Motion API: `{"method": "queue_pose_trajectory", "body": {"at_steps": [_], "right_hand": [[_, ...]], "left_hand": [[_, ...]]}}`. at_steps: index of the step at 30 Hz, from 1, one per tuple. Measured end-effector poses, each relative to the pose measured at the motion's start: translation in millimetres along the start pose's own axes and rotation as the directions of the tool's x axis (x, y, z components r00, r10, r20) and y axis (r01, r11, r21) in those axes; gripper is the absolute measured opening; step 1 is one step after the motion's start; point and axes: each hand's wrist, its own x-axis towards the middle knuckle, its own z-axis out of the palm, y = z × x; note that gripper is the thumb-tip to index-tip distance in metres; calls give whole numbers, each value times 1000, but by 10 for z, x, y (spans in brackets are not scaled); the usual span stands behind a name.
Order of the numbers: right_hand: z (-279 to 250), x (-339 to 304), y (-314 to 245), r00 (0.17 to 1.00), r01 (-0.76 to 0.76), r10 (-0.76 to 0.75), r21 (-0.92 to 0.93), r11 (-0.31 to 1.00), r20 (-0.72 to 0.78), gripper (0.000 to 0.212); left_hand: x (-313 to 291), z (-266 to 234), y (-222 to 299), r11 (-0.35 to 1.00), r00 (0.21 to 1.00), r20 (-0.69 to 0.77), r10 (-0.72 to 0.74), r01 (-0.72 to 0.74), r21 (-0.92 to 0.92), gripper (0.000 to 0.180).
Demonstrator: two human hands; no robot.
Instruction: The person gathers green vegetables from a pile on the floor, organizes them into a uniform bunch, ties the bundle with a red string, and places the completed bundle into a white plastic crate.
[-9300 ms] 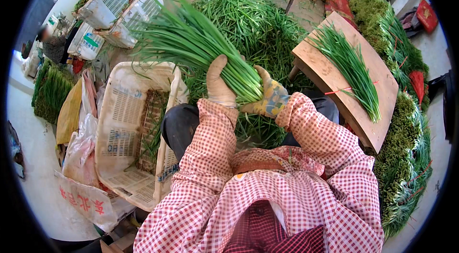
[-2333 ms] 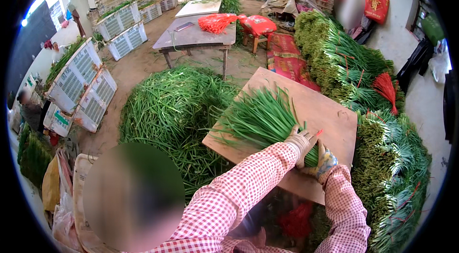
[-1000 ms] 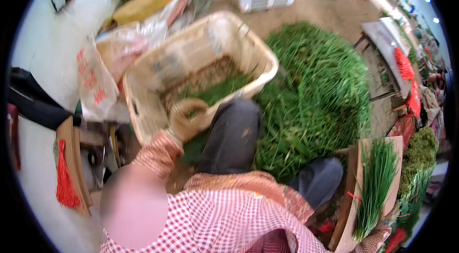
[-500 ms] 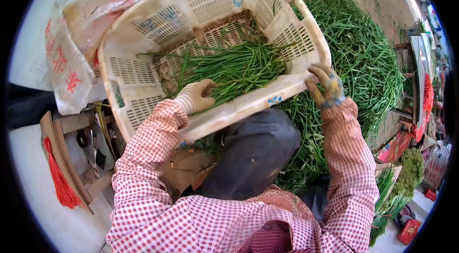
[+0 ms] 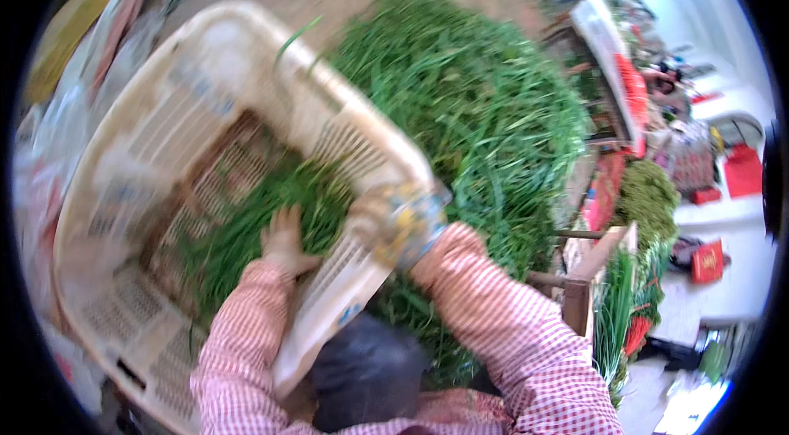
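A large off-white plastic basket with slotted walls stands tilted before me, its near side against my dark-trousered knee. Inside it lies a bunch of long thin chive-like greens. My left hand, in a pale glove, reaches into the basket with its fingers spread over these greens. At the near right corner, my right hand, in a glove with yellow and blue patches, is closed over the basket's rim. Motion blurs both hands, and the right fingertips are hard to make out.
Right of the basket a big heap of loose greens covers the floor. Plastic sacks lie along the left. A wooden frame with upright green stalks beside it stands at the lower right. Red items and a red box are farther right.
My view has swung right, so the basket shows farther left and more tilted. My left hand has moved deeper onto the greens and spread its fingers; the right stays at the rim.
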Motion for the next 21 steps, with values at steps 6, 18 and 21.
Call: {"method": "queue_pose_trajectory", "body": {"at_steps": [6, 18, 21], "right_hand": [[-218, 16, -60, 994, -105, 113, 296, 949, -8, 29], [-207, 103, -19, 992, -119, 125, 274, 954, -7, 30], [-178, 69, 19, 995, -84, 97, 258, 962, -38, 28]], "left_hand": [[473, -254, -531, 937, 970, -207, -129, 51, -345, 107], [529, 162, -292, 910, 917, 95, -388, 397, -119, 94], [521, 313, -287, 822, 885, 90, -458, 460, -336, 103]]}}
